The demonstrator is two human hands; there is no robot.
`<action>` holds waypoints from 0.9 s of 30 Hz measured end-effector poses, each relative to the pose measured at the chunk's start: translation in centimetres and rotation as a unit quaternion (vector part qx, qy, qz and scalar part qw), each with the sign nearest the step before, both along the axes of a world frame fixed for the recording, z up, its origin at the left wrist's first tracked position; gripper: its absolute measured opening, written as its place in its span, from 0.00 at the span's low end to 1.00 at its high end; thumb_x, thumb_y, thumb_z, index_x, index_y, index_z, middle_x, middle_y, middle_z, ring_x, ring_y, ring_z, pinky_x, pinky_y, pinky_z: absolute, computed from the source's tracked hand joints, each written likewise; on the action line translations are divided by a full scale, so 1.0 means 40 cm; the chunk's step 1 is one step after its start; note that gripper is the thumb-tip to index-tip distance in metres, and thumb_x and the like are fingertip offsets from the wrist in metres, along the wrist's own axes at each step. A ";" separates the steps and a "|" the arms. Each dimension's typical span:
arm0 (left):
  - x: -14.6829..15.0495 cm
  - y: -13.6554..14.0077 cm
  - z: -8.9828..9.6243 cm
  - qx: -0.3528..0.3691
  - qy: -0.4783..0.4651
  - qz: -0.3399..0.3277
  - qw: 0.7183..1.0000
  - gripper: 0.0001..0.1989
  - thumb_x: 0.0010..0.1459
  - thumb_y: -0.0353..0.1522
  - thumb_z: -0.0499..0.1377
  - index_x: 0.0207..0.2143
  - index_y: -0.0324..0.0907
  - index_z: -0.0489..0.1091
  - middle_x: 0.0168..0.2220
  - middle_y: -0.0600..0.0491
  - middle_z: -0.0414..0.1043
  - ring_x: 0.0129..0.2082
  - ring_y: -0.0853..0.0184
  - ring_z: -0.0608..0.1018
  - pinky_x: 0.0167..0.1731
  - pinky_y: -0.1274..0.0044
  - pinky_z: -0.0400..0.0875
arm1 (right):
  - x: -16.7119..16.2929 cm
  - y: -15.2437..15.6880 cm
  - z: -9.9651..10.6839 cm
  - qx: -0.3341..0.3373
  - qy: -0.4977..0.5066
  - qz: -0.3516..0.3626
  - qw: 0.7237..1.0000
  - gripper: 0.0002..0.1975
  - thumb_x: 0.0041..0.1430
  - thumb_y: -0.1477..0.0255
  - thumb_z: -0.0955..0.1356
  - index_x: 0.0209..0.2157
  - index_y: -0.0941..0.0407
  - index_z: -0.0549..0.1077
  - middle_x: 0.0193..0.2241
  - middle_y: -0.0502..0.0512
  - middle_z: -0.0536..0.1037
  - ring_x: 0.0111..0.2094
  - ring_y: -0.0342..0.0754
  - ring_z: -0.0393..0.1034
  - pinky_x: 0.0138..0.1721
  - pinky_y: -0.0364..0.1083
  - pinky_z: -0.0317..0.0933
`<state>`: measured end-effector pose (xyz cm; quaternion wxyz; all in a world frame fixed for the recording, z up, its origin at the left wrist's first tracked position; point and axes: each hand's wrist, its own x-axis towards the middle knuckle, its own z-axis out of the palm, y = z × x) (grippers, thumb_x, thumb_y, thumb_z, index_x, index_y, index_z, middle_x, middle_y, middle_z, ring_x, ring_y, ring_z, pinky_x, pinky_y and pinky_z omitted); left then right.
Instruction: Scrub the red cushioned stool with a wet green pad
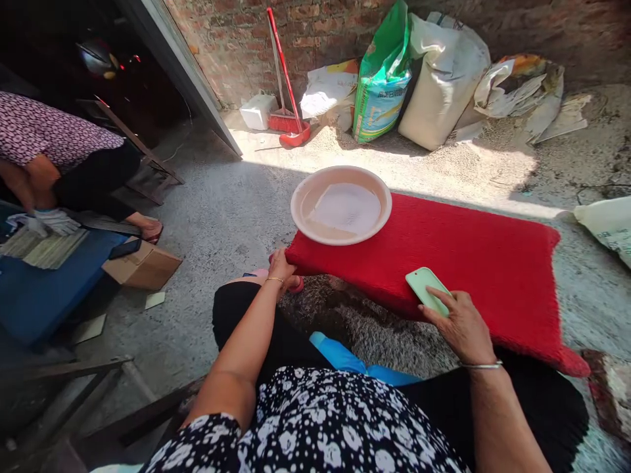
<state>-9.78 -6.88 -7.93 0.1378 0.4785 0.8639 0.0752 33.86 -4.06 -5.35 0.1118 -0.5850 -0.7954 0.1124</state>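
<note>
A thick red cloth [473, 256] lies spread over a low, bench-like support in front of my knees. My left hand [280, 265] is closed on its near left corner. My right hand [461, 322] grips a light green scrubbing brush [424, 284], resting on the cloth's near edge. The brush has a flat, rounded back with a small hole near its end; its underside is hidden. A pale pink basin [302, 220] with cloudy liquid stands on the cloth's far left end. Something flat and whitish shows in the liquid.
Beneath the cloth the ground [374, 328] is dark and wet. At left, a co-worker in gloves [56, 222] handles stacked pieces on a blue table [29, 302]. A cardboard box [142, 266] stands beside it. Sacks [446, 85], a red broom [284, 121] and a dustpan [296, 136] line the brick wall.
</note>
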 end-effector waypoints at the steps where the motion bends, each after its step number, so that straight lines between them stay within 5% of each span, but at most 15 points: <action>1: -0.004 0.007 -0.011 -0.009 -0.010 0.005 1.000 0.26 0.50 0.33 0.59 0.53 0.40 0.62 0.51 0.44 0.69 0.51 0.60 0.71 0.46 0.72 0.66 | -0.001 0.000 0.001 -0.001 0.000 0.000 1.000 0.24 0.57 0.54 0.63 0.52 0.48 0.71 0.39 0.58 0.67 0.39 0.53 0.68 0.37 0.49 0.64; 5: -0.009 0.023 -0.038 -0.042 -0.035 0.044 0.998 0.20 0.51 0.38 0.60 0.47 0.44 0.68 0.43 0.46 0.76 0.45 0.58 0.76 0.41 0.73 0.68 | -0.002 0.001 0.001 0.001 0.005 -0.002 1.000 0.23 0.56 0.55 0.64 0.52 0.48 0.71 0.40 0.58 0.67 0.40 0.54 0.67 0.37 0.50 0.63; 12: 0.015 0.023 -0.033 -0.040 -0.017 0.099 0.994 0.24 0.53 0.39 0.58 0.50 0.37 0.64 0.46 0.37 0.73 0.47 0.53 0.76 0.43 0.68 0.68 | -0.007 0.003 0.006 0.004 0.009 0.005 1.000 0.22 0.56 0.57 0.64 0.51 0.50 0.72 0.38 0.58 0.68 0.38 0.53 0.67 0.36 0.49 0.62; 20: -0.001 0.029 -0.057 -0.004 -0.049 0.081 0.995 0.21 0.53 0.39 0.59 0.48 0.42 0.65 0.44 0.45 0.75 0.45 0.58 0.76 0.39 0.73 0.69 | -0.004 -0.002 0.002 0.035 0.003 0.014 0.999 0.22 0.57 0.57 0.64 0.51 0.51 0.72 0.38 0.58 0.67 0.38 0.53 0.66 0.36 0.49 0.62; 24: 0.002 0.012 -0.065 0.034 -0.024 0.096 0.995 0.27 0.52 0.37 0.60 0.54 0.40 0.61 0.50 0.42 0.70 0.49 0.57 0.73 0.44 0.70 0.68 | -0.005 -0.003 0.006 0.033 -0.003 0.016 0.999 0.22 0.58 0.57 0.64 0.51 0.51 0.72 0.38 0.58 0.67 0.38 0.53 0.67 0.35 0.49 0.62; 27: 0.012 0.006 -0.061 0.057 -0.005 0.089 0.994 0.19 0.56 0.33 0.56 0.51 0.42 0.63 0.49 0.43 0.69 0.49 0.58 0.73 0.45 0.70 0.67 | -0.006 -0.003 0.007 0.033 -0.007 0.017 0.999 0.22 0.58 0.57 0.64 0.51 0.50 0.72 0.38 0.59 0.68 0.38 0.54 0.67 0.35 0.49 0.63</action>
